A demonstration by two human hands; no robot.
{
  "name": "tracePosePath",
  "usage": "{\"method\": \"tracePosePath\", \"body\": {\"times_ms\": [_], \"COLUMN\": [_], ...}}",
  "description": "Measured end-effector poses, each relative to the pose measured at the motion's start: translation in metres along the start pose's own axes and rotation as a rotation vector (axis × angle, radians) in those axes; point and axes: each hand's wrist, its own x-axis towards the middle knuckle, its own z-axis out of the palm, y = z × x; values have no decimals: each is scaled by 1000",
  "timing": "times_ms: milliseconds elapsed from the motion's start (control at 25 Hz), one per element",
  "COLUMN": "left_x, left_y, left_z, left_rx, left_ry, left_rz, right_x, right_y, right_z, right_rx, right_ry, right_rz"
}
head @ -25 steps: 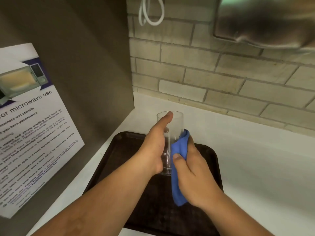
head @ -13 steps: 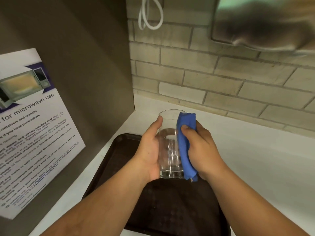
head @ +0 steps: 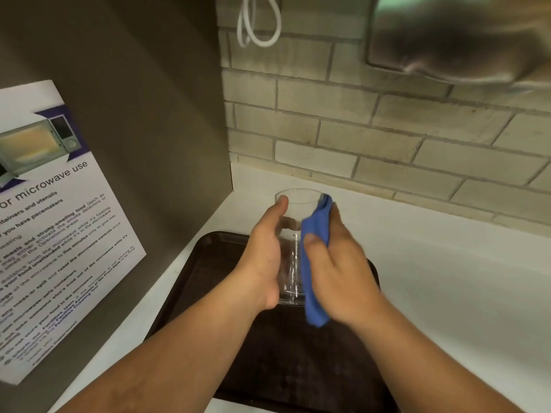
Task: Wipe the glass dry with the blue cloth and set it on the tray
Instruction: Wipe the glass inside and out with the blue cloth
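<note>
A clear drinking glass (head: 293,213) is held upright above the dark brown tray (head: 205,263). My left hand (head: 265,257) wraps around its left side, thumb near the rim. My right hand (head: 337,269) presses the blue cloth (head: 316,228) against the glass's right side, thumb on the cloth. The cloth runs from the rim down past the base and hangs below my palm. The glass's base is just above the tray surface; whether it touches is unclear.
The tray lies on a white counter (head: 447,293) in a corner. A brown side panel with a microwave-use poster (head: 50,234) stands at the left. A brick-tile wall (head: 357,135) is behind, with a white cord loop (head: 256,22) and a metal fixture (head: 459,34) overhead.
My right hand with the cloth slid up the glass's right side, then back down a little. My left hand kept hold of the glass throughout.
</note>
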Motion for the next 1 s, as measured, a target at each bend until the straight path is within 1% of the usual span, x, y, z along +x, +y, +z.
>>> {"method": "tracePosePath", "body": {"times_ms": [80, 120, 160, 200, 280, 360, 400, 440, 480, 560, 600, 640, 680, 720, 760, 800, 840, 880, 920, 1000], "left_x": [-1, 1, 3, 5, 8, 8, 7, 5, 4, 3, 5, 7, 9, 10, 11, 11, 9, 6, 4, 2], "left_y": [0, 3, 6, 9, 7, -1, -5, -8, -9, -8, -6, -4, -1, 0, -1, -2, -4, -6, -7, -5], "left_z": [2, 2, 2, 2, 1, 3, 5, 6, 7, 7, 7, 5, 4, 1, 0, 1, 2, 2, 2, -1], "left_rx": [-36, -60, -80, -79, -33, 7, 14, 15, 7, -20, -37, -40, -32, -22, -6, 5, 15, 20, 12, -45], "left_ry": [-42, -46, -36, -12, 36, 30, -3, -33, -57, -74, -68, -51, -30, -13, -3, -4, -25, -64, -105, -150], "left_rz": [8, 20, 27, 37, 55, 41, 23, 10, 4, 13, 24, 39, 60, 77, 80, 67, 39, 10, -4, 1], "right_x": [23, 24, 19, 8, -18, -22, -13, -2, 9, 28, 29, 21, 7, -7, -21, -28, -23, -11, 3, 30], "right_y": [-1, 3, 4, 7, 7, 6, 4, 3, 3, 4, 9, 10, 10, 10, 7, 3, -1, -5, -6, -12], "right_z": [-12, -14, -15, -13, 0, 6, 6, 5, 1, -12, -14, -12, -6, 4, 13, 18, 18, 16, 11, -5], "right_rx": [138, 217, 242, 229, 68, -145, -189, -176, -105, 164, 281, 302, 262, 181, 82, -37, -118, -153, -132, 60], "right_ry": [90, 95, 67, 27, -89, -75, -44, 5, 74, 187, 203, 179, 140, 100, 34, 3, 44, 82, 125, 158], "right_rz": [175, 254, 277, 240, 87, -67, -95, -94, -36, 211, 341, 434, 442, 368, 251, 132, 37, -2, 21, 231]}}
